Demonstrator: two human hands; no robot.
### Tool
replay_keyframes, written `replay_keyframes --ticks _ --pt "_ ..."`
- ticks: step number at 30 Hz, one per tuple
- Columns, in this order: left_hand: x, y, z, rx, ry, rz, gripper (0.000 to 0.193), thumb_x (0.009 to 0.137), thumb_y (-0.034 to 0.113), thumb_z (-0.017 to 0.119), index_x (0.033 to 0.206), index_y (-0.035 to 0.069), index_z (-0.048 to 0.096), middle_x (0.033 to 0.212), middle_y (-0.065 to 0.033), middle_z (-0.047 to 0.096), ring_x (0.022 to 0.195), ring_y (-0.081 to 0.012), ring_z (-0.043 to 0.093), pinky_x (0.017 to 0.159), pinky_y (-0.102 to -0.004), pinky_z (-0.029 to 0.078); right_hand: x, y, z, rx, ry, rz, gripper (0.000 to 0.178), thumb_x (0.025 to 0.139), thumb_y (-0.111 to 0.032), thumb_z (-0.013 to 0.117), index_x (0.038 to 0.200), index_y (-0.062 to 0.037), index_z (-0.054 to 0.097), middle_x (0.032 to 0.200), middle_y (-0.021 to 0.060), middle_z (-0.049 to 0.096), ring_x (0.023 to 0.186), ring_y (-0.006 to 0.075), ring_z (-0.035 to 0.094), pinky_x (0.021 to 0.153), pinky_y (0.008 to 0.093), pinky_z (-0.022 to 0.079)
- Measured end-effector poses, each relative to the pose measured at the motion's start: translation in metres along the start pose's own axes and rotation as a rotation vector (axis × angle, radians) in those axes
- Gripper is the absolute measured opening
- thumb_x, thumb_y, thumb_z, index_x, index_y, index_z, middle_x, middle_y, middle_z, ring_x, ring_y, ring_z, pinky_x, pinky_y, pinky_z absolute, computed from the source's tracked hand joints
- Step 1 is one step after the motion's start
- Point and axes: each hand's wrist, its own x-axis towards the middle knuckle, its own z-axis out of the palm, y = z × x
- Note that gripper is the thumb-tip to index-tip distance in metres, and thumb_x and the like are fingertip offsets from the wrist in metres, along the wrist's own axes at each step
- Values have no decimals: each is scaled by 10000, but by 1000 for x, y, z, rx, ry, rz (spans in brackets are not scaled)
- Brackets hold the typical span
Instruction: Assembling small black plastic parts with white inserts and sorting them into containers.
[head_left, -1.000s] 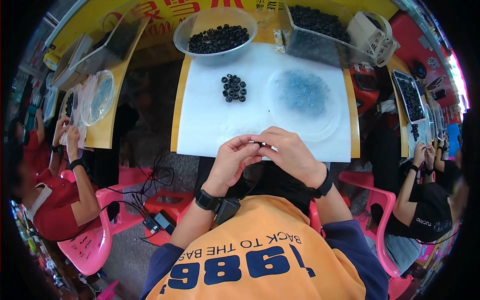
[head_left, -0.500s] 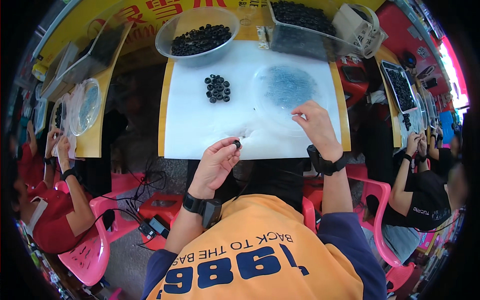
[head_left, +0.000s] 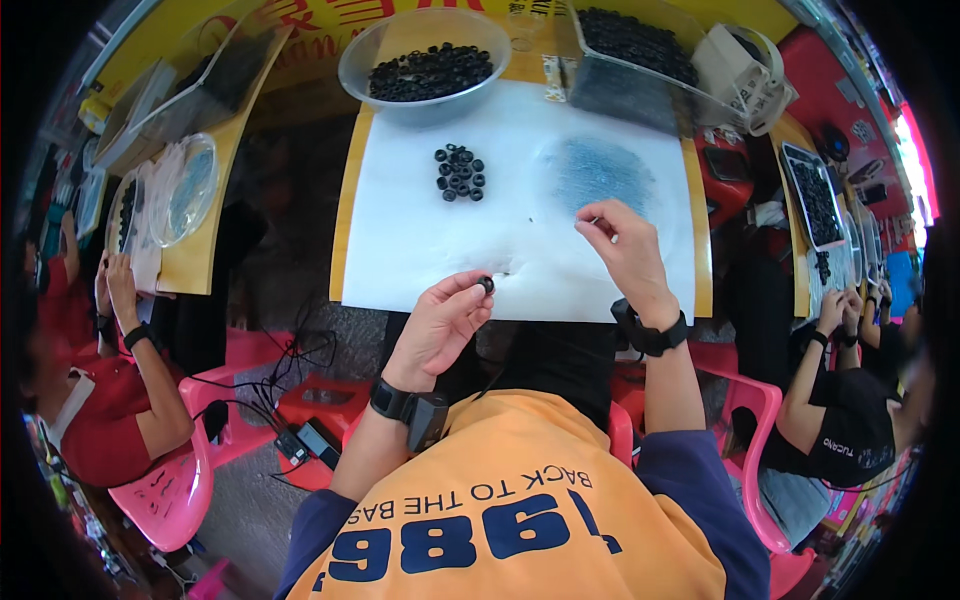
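Note:
My left hand [head_left: 440,325] is closed at the front edge of the white sheet [head_left: 400,260]. Thumb and forefinger pinch a small black ring-shaped part [head_left: 486,285] with a hole in its middle. To the right and a little higher, my right hand [head_left: 637,262] has its thumb and forefinger pinched together; anything between them is too small to make out. Beyond it, a heap of fine bluish, needle-like pieces [head_left: 600,178] lies at the sheet's right side. Toward the left of the sheet, several similar black parts [head_left: 461,172] sit in a loose cluster.
At the back stand a translucent bowl [head_left: 425,112] of black parts and a clear bin [head_left: 630,98] full of them. A white bag [head_left: 730,68] sits at the back right. People work at side tables, one on a pink chair [head_left: 155,505]. Cables [head_left: 250,400] trail on the left.
My right hand has moved a little toward my left hand, away from the bluish heap. My left hand still holds the black part. The whole view has shifted slightly.

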Motion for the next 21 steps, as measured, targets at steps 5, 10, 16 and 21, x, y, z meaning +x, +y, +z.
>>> replay_keyframes --ticks 5,10,16,21 --pt "-7 14 9 69 -96 87 234 960 42 622 1192 10 630 1083 -95 674 949 -170 673 831 -276 569 -10 -53 26 558 -109 73 189 932 -30 645 1105 9 709 933 42 709 788 71 605 703 219 485" --pt "-15 27 17 89 -111 172 251 961 28 619 1209 -9 628 1086 -96 683 955 -178 680 848 -293 570 -20 -81 57 681 -209 77 178 924 -38 663 1087 -7 728 947 27 732 806 59 606 714 212 490" --pt "-20 27 8 2 -109 207 243 959 20 622 1199 -4 642 1079 -86 685 942 -173 681 844 -296 572 -20 -91 72 423 -109 -81 180 863 -22 710 1036 -51 753 1045 73 714 848 121 655 752 256 524" --pt "-19 23 1 -38 -54 191 226 956 20 626 1179 5 659 1069 -72 686 936 -165 680 827 -286 572 -23 -89 80 355 -68 -125 183 849 -10 718 1024 -53 753 1071 91 707 904 168 673 762 272 536"
